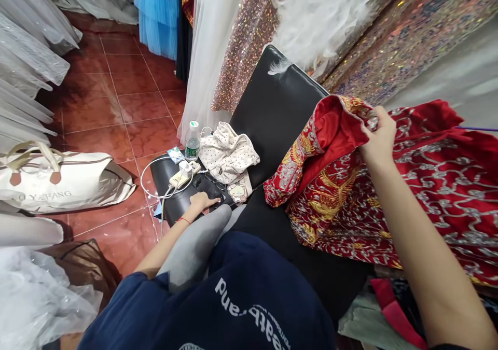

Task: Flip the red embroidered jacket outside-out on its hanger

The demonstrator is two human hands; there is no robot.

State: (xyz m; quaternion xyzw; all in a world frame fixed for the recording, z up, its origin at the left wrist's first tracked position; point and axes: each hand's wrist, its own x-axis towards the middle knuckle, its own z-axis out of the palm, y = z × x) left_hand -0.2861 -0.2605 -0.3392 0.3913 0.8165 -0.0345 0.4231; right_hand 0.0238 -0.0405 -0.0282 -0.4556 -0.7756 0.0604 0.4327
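My right hand (pixel 378 138) is closed on the collar edge of a red embroidered garment (pixel 334 189) with gold and silver stitching. The garment's plain red lining shows at its raised opening, and the rest spreads off to the right. Low at the left, my left hand (pixel 203 203) is at the near edge of a dark, flat, phone-like object (pixel 210 186) on the black chair seat (pixel 163 176). Its thumb lies along that edge; the other fingers are mostly hidden. Beside the object are a power strip with a white charger (pixel 185 169) and a spotted cloth (pixel 229 153).
A clear bottle with a green label (pixel 192 141) stands behind the charger, and a white cable (pixel 146 176) loops over the seat edge. The black chair back (pixel 280 101) rises ahead. A cream bag (pixel 73 179) lies on the red tiles. Hanging gowns (pixel 249 44) crowd around.
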